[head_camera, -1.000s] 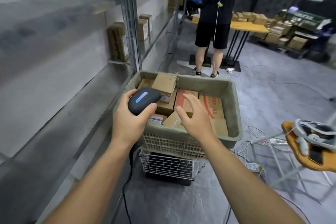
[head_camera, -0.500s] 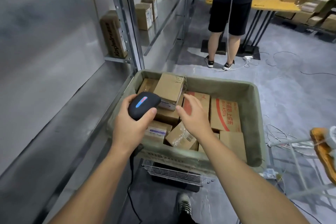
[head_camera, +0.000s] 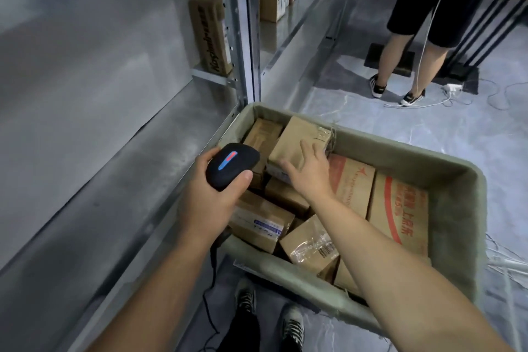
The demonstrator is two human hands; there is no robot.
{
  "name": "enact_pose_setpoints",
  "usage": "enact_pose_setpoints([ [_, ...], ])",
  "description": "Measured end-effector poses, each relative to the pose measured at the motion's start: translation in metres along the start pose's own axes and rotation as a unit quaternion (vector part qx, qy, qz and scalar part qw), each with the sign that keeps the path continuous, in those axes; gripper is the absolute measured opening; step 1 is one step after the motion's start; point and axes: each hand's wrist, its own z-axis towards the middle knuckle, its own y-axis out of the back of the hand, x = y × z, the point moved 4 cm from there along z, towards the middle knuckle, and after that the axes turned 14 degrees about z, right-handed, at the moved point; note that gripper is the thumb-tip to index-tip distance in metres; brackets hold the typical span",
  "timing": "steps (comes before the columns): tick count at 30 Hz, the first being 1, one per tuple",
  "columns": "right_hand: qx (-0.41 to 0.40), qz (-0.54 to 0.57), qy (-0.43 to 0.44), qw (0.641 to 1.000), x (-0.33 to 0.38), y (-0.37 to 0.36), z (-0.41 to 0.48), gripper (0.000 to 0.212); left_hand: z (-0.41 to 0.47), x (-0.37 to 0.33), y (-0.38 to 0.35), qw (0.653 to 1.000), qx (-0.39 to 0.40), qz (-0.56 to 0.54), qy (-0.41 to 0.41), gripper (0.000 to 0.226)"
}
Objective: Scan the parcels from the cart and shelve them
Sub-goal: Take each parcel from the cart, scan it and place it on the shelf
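Left hand clamps the scanner; right hand lies fingers spread on a box in the cart. Steel shelves flank the grey floor.

Black scanner in left grip, right grip on parcel

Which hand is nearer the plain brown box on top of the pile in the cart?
Right. The right hand rests on the plain brown box with fingers spread; the left hand is to its left, apart from it, gripping the scanner.
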Motion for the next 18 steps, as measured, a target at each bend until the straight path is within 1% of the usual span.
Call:
enact_pose_setpoints([
  [2, -0.01, -0.012, -0.022, 1.0, 0.002, -0.008, 0.01, 0.085, 0.012, 0.006, -0.003, 1.0, 0.014, -0.006, 0.003, 0.057],
  [5, -0.018, -0.013, -0.06, 0.998, 0.008, -0.021, 0.02, 0.089, 0.03, 0.014, -0.004, 1.0, 0.012, -0.025, 0.007, 0.064],
  [10, -0.046, -0.051, -0.151, 0.986, 0.002, -0.041, 0.033, 0.1, 0.059, 0.026, -0.003, 0.998, 0.017, -0.051, 0.015, 0.068],
  [13, -0.065, -0.081, -0.171, 0.98, -0.005, -0.043, 0.03, 0.106, 0.072, 0.028, -0.005, 0.997, 0.036, -0.063, 0.015, 0.07],
  [15, -0.066, -0.079, -0.181, 0.978, -0.01, -0.039, 0.028, 0.103, 0.077, 0.027, -0.008, 0.996, 0.045, -0.072, 0.014, 0.072],
  [18, -0.056, -0.041, -0.184, 0.981, -0.014, -0.029, 0.025, 0.093, 0.08, 0.024, -0.013, 0.995, 0.057, -0.083, 0.009, 0.074],
])
